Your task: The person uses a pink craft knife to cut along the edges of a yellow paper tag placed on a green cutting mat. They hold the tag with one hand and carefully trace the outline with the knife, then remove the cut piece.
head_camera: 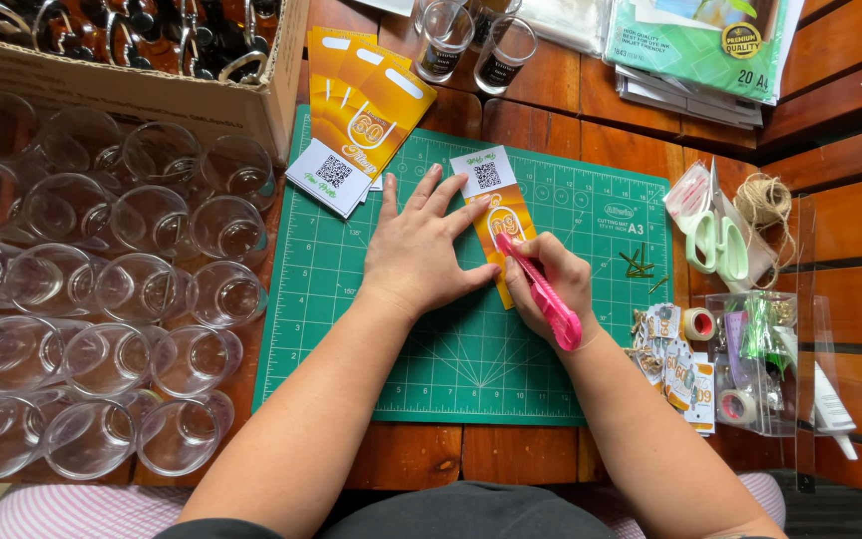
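We see the left hand [419, 250] spread flat, fingers apart, pinning an orange-and-white paper tag [499, 215] to the green cutting mat [351, 329] mid-desk. Right hand [551, 284] is clamped round a pink craft knife [541, 291], tip on the tag. Tag looks thin, light, prob. slippery on the mat, so we'd press it flat w/ fingertips away from the blade. Clear glasses [152, 289] crowd the left; scissors [715, 240] lie right.
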